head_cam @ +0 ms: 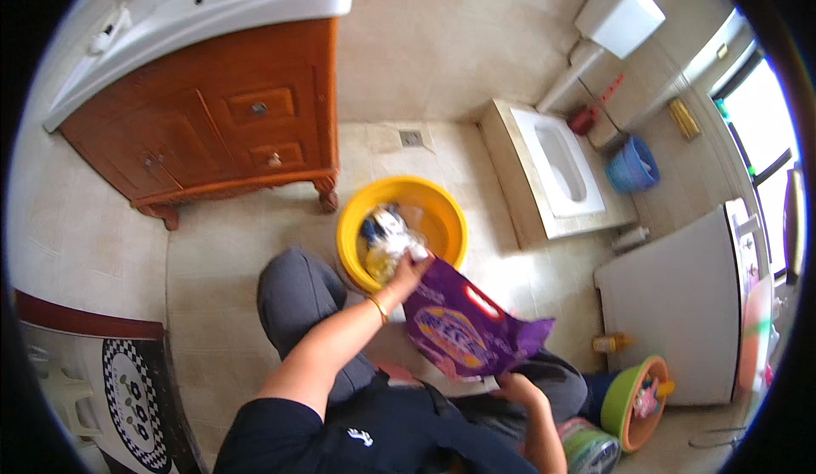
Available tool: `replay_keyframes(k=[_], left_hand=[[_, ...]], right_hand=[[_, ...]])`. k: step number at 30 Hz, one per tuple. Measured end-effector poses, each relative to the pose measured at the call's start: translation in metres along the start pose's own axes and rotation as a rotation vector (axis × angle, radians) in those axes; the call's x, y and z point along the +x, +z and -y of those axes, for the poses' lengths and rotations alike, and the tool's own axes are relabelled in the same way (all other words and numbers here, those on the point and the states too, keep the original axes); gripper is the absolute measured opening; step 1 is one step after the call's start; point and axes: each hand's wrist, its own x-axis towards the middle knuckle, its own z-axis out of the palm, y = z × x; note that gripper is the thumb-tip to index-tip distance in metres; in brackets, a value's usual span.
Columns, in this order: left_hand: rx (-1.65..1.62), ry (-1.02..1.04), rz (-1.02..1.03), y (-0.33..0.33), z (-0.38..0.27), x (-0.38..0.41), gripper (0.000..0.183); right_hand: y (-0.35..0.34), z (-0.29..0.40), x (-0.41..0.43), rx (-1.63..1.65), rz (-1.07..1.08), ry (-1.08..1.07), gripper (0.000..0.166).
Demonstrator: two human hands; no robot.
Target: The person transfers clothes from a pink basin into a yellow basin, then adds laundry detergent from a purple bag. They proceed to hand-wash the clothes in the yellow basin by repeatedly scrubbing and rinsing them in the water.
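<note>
A purple plastic bag (456, 327) with printing and a red-edged handle slot hangs over my lap, between my hands. My left hand (408, 276), below a gold bracelet, grips the bag's upper left corner at the rim of a yellow plastic basin (459, 219). White and dark cloth items (389, 228) and something clear or yellowish lie inside the basin; some of this is blurred. My right hand (519, 390) holds the bag's lower right edge, its fingers partly hidden.
A wooden vanity cabinet (255, 110) stands at the upper left. Right of the basin are a raised squat toilet (561, 161), a blue bucket (631, 165) and a white washing machine (669, 308). Green basins (618, 397) and a yellow bottle (609, 343) stand beside my right knee.
</note>
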Motion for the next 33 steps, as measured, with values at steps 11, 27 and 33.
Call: replay_keyframes(k=[11, 27, 33], left_hand=[[0.265, 0.310, 0.195, 0.014, -0.001, -0.010, 0.050], [0.274, 0.374, 0.058, 0.014, 0.024, 0.004, 0.049], [0.280, 0.346, 0.072, 0.025, 0.028, 0.001, 0.051]], right_hand=[[-0.366, 0.298, 0.047, 0.050, -0.607, -0.722, 0.028], [-0.549, 0.605, 0.266, -0.496, -0.676, -0.732, 0.043], [-0.566, 0.607, 0.304, -0.634, -0.651, -0.626, 0.036]])
